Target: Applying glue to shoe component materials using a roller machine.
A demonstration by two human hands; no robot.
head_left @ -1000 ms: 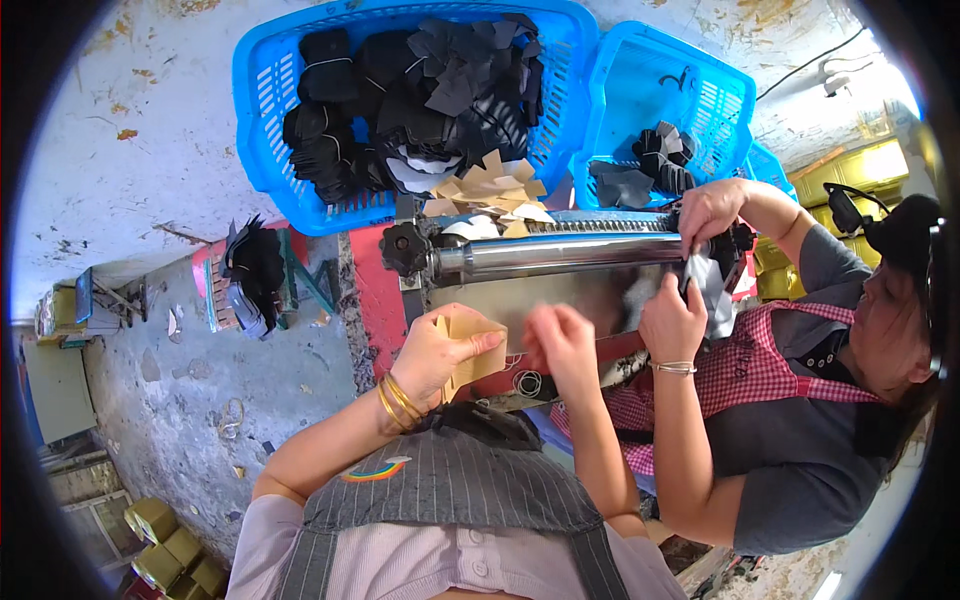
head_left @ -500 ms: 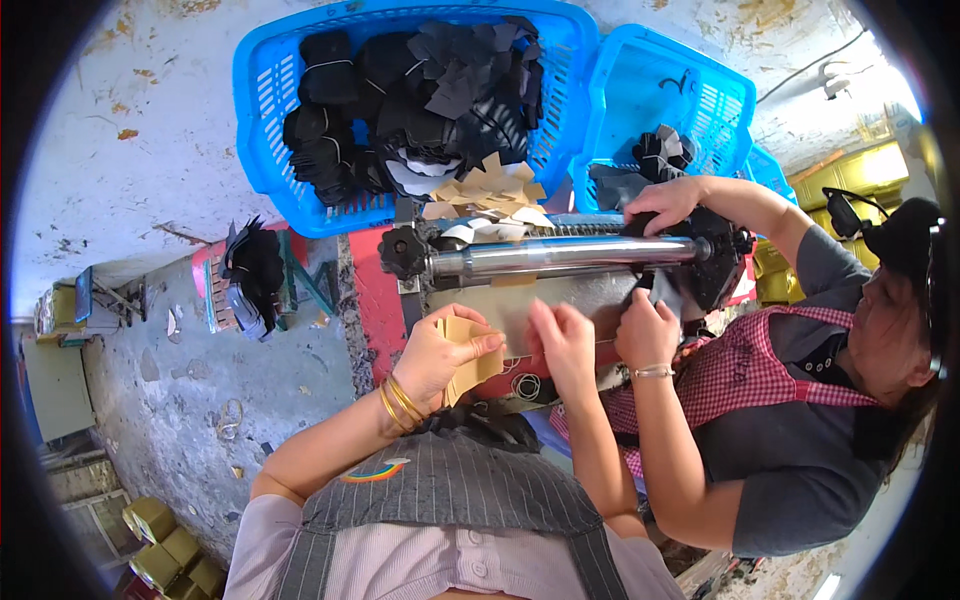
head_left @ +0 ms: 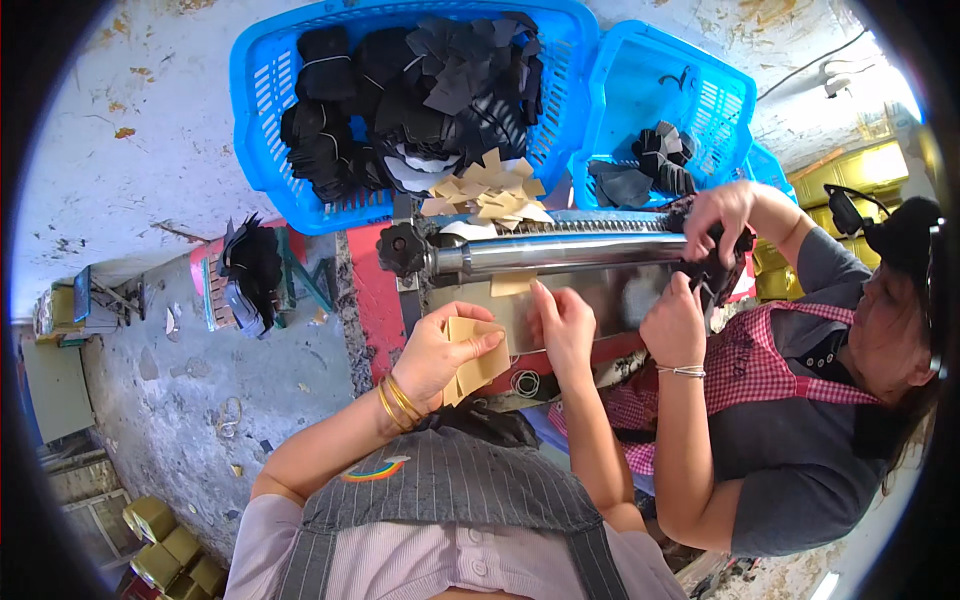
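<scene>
Gripping a tan card stack (head_left: pixel 478 352), the left hand (head_left: pixel 435 355) stays put; the right hand (head_left: pixel 565 325) has moved a single tan piece (head_left: pixel 512 285) toward the steel roller (head_left: pixel 560 252) at twelve o'clock, fingers pressed flat.

a stained grey concrete floor (head_left: pixel 120 150) in bright daylight, with yellow boxes (head_left: pixel 170 545) stacked at its edge.

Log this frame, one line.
left hand: holds tan pieces | right hand: feeds tan piece to roller | co-worker's hands at roller's right
</scene>
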